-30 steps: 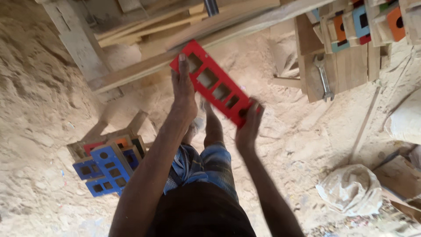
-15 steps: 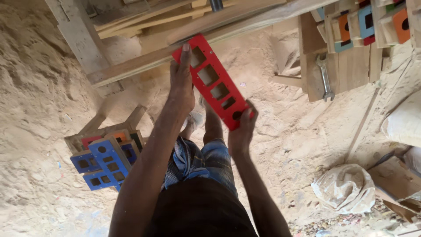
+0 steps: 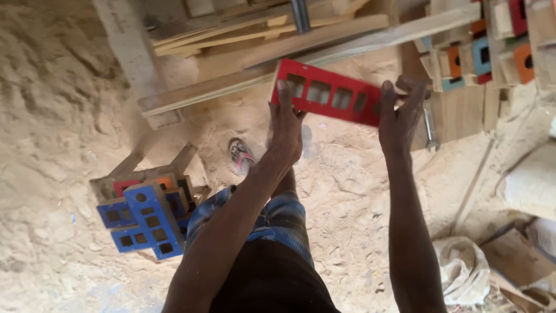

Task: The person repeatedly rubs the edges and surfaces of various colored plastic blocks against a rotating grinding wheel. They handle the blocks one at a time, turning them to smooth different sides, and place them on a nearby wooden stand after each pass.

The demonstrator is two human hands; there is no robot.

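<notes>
**A:** What were the hands doing?

**B:** Both held a red rectangular panel (image 3: 330,93) with a row of square cut-outs, raised above the person's lap. The left hand (image 3: 286,124) was clamped on its left end, fingers laid up over the red face. The right hand (image 3: 399,113) was closed around its right end, thumb on the near side and fingers curled over the top edge.

**A:** How did the panel lie?

**B:** Nearly level, its right end slightly lower, in front of long wooden planks (image 3: 278,40).

**A:** What else was around?

**B:** Sawdust covered the floor (image 3: 52,110). To the left lay a stack of blue panels (image 3: 145,223) with similar cut-outs, in a wooden crate. Painted wooden blocks (image 3: 492,52) in orange, blue and red stood at the upper right. A white sack (image 3: 463,269) lay at the lower right. A sandalled foot (image 3: 240,155) showed beneath the panel.
</notes>
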